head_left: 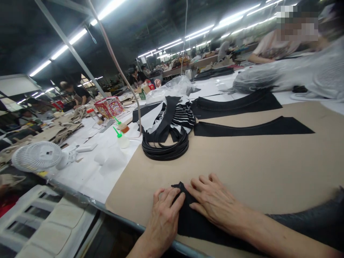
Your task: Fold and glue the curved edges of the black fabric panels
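A long black fabric piece (pixel 188 218) lies on the brown sheet (pixel 242 168) near the table's front edge and runs off to the right. At its narrow left end, my left hand (pixel 166 211) is closed on the edge, thumb and fingers together. My right hand (pixel 215 200) rests over the same piece just to the right. Its fingers are apart, bent a little, with the index fingertip and thumb by the fabric's end. Beyond the hands lie a coil of black cord (pixel 165 152) and two curved black fabric pieces, one nearer (pixel 249 129) and one farther (pixel 236 105).
Two small bottles with green tips, one amber (pixel 123 127) and one clear (pixel 122 140), stand left of the coil. A white fan (pixel 40 156) lies at the left table edge. A patterned red box (pixel 109 106) and clear plastic (pixel 172 89) are farther back. Other people work beyond.
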The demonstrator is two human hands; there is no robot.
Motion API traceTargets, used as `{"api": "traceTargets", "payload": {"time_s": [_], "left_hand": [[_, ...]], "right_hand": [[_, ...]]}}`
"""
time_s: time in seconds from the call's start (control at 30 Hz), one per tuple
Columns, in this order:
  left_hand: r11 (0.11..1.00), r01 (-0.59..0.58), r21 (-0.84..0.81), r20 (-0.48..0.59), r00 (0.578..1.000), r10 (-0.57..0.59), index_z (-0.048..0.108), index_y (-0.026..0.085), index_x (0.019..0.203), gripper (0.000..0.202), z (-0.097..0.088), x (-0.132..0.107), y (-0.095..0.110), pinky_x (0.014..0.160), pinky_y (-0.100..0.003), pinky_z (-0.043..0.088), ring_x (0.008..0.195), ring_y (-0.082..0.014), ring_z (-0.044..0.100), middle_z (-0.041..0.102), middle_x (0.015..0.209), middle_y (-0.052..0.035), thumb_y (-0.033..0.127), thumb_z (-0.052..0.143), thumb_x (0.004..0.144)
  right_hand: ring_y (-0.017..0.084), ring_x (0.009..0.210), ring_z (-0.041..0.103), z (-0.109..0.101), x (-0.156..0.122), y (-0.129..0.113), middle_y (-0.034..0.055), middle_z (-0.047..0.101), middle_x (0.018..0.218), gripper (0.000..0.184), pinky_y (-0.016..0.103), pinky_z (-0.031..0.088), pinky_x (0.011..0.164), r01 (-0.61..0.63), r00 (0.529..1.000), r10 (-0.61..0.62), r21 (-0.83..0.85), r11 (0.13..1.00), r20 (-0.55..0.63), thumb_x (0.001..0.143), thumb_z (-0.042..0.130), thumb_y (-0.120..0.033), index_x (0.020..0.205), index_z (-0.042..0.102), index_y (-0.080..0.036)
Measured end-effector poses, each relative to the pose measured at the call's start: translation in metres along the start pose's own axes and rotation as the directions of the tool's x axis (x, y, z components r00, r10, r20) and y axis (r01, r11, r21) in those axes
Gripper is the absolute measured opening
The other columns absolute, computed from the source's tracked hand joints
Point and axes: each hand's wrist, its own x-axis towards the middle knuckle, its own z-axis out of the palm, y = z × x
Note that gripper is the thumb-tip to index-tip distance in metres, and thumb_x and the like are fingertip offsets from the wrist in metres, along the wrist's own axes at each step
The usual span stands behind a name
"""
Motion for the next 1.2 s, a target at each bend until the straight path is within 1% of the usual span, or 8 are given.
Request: {"api": "traceTargets", "payload": {"time_s": [0.13, 0.23, 0.4, 0.53, 0.63, 0.77, 1.07, 1.2], "left_hand": [[1.000, 0.002, -0.004, -0.034, 0.999, -0.002, 0.060, 0.022, 0.123, 0.043, 0.003, -0.003, -0.006, 0.097, -0.041, 0.035, 0.113, -0.0203, 0.058, 0.066, 0.119, -0.0062, 0.004, 0.038, 0.090], [1.000, 0.011, -0.010, -0.048, 0.999, -0.011, 0.063, 0.024, 0.117, 0.040, 0.003, -0.002, -0.010, 0.094, -0.039, 0.038, 0.110, -0.0186, 0.060, 0.067, 0.116, -0.0048, 0.004, 0.039, 0.091], [0.990, 0.121, -0.074, -0.112, 0.985, -0.128, 0.064, 0.022, 0.103, 0.033, 0.001, 0.015, 0.002, 0.091, -0.039, 0.039, 0.103, -0.0186, 0.060, 0.067, 0.106, -0.0041, 0.002, 0.040, 0.091], [0.985, 0.080, -0.150, -0.080, 0.992, -0.093, 0.062, 0.023, 0.103, 0.031, -0.001, 0.031, 0.017, 0.092, -0.039, 0.037, 0.099, -0.0177, 0.060, 0.066, 0.101, -0.0017, 0.002, 0.045, 0.090], [0.982, 0.079, -0.174, -0.041, 0.995, -0.088, 0.062, 0.023, 0.103, 0.029, -0.001, 0.033, 0.020, 0.089, -0.038, 0.038, 0.095, -0.0182, 0.059, 0.066, 0.097, -0.0015, 0.003, 0.046, 0.090], [0.983, 0.037, -0.179, -0.033, 0.999, -0.043, 0.062, 0.022, 0.106, 0.030, 0.002, 0.023, 0.019, 0.087, -0.037, 0.042, 0.094, -0.0188, 0.059, 0.066, 0.097, -0.0036, 0.004, 0.043, 0.091], [0.987, -0.023, -0.160, -0.046, 0.999, 0.016, 0.061, 0.017, 0.116, 0.034, 0.004, 0.009, 0.021, 0.086, -0.039, 0.046, 0.098, -0.0210, 0.058, 0.066, 0.107, -0.0082, 0.005, 0.040, 0.092], [0.988, -0.019, -0.151, -0.030, 0.999, 0.015, 0.062, 0.017, 0.116, 0.034, 0.003, 0.009, 0.021, 0.086, -0.039, 0.047, 0.098, -0.0213, 0.059, 0.066, 0.107, -0.0091, 0.008, 0.038, 0.093]], "right_hand": [[0.027, 0.108, 0.055, -0.012, -0.015, 0.005, 0.0089, 0.060, 0.122, 0.053, 0.050, 0.040, 0.092, -0.075, 0.996, 0.066, 0.151, 0.986, 0.065, 0.092, 0.061, -0.028, 0.141, 0.043, -0.024], [0.028, 0.114, 0.053, -0.014, -0.033, 0.007, 0.0109, 0.058, 0.128, 0.059, 0.051, 0.037, 0.098, -0.168, 0.985, 0.153, 0.211, 0.963, 0.085, 0.088, 0.064, -0.023, 0.143, 0.041, -0.021], [0.029, 0.108, 0.054, -0.008, -0.045, 0.001, 0.0102, 0.061, 0.117, 0.040, 0.050, 0.038, 0.093, -0.240, 0.970, 0.228, 0.228, 0.943, 0.080, 0.085, 0.062, -0.015, 0.124, 0.055, -0.019], [0.027, 0.100, 0.055, -0.007, -0.040, -0.003, 0.0076, 0.062, 0.108, 0.029, 0.047, 0.037, 0.088, -0.261, 0.965, 0.260, 0.232, 0.937, 0.036, 0.084, 0.061, -0.013, 0.112, 0.058, -0.019], [0.026, 0.099, 0.055, -0.006, -0.034, -0.003, 0.0056, 0.062, 0.104, 0.022, 0.044, 0.036, 0.086, -0.229, 0.972, 0.237, 0.202, 0.952, -0.013, 0.085, 0.062, -0.014, 0.106, 0.059, -0.021], [0.024, 0.095, 0.055, -0.003, -0.028, -0.002, 0.0031, 0.061, 0.099, 0.016, 0.041, 0.034, 0.084, -0.167, 0.983, 0.176, 0.160, 0.973, -0.043, 0.086, 0.061, -0.013, 0.099, 0.058, -0.021], [0.022, 0.087, 0.055, -0.012, -0.021, 0.006, 0.0019, 0.060, 0.094, 0.015, 0.038, 0.034, 0.080, -0.054, 0.998, 0.056, 0.097, 0.994, -0.023, 0.086, 0.060, -0.011, 0.093, 0.055, -0.022], [0.021, 0.082, 0.054, -0.016, -0.018, 0.010, 0.0021, 0.059, 0.091, 0.018, 0.037, 0.034, 0.079, 0.056, 0.998, -0.056, 0.071, 0.996, 0.004, 0.085, 0.054, -0.004, 0.092, 0.055, -0.021]]}}
